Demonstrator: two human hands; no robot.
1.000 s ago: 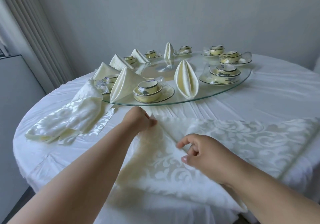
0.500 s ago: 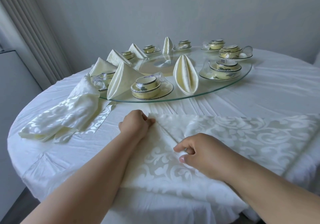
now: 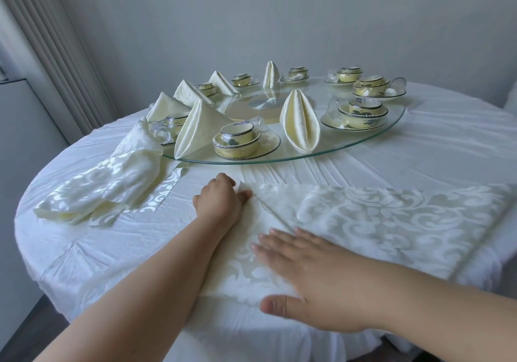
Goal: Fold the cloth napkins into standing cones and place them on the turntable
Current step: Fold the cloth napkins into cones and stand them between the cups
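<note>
On the glass turntable (image 3: 372, 140) six napkins are already folded and standing: four cones down the rim from 11 to 8 o'clock, the nearest folded cone (image 3: 198, 128) beside a wrapped cup-and-saucer set (image 3: 243, 143), plus one pointed fold (image 3: 300, 122) at about 6 o'clock and another far fold (image 3: 270, 75) at 12. The place settings (image 3: 361, 110) from 1 to 4 o'clock have no napkin beside them, so I would judge the job a little past halfway.

The napkin in work (image 3: 377, 222), a patterned damask cloth, lies flat on the desk (image 3: 419, 152) just in front of the turntable's near rim, at 6 o'clock from it. It is in an early fold: one corner is turned over along a diagonal crease. The left hand (image 3: 219, 203) has its fingers curled at the top of that crease and seems to pinch the corner there. The right hand (image 3: 310, 280) lies spread and flat on the folded flap, pressing it down, gripping nothing.

A heap of unfolded napkins (image 3: 112, 182) waits at 8 o'clock, partly leaning against the turntable's edge. Rolling, standing and placing this one are all still to do, then the heap.
</note>
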